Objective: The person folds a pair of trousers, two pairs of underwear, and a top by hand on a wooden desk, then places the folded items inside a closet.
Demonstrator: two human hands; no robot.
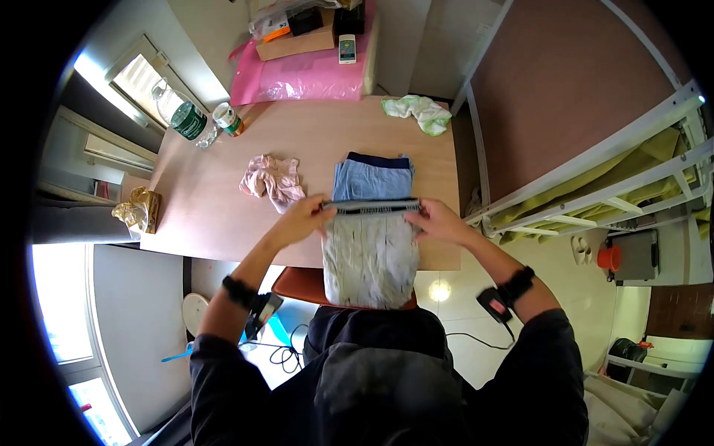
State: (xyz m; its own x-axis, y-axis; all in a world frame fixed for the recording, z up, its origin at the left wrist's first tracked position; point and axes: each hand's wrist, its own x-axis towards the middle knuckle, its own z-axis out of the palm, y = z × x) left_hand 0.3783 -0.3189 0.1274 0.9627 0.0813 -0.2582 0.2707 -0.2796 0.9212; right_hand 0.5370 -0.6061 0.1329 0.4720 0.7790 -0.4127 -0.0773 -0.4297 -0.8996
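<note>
A pair of light grey patterned boxer briefs [370, 256] hangs from its dark lettered waistband, over the table's front edge. My left hand [303, 221] is closed on one end of the waistband. At the other end, my right hand [437, 221] pinches it, so the band is stretched straight between the two. Just beyond the waistband lies a blue pair of boxer briefs [374, 178] with a navy band, flat on the table and partly covered. To the left of it is a crumpled pink cloth garment [274, 181].
On the wooden table [201, 215] stand a large plastic bottle [186, 117], a small cup [227, 119] and a gold tissue pack [141, 210]. A white-green cloth [420, 113] lies at the far right corner. Behind is pink wrapping [297, 80]. A bunk frame [595, 167] stands right.
</note>
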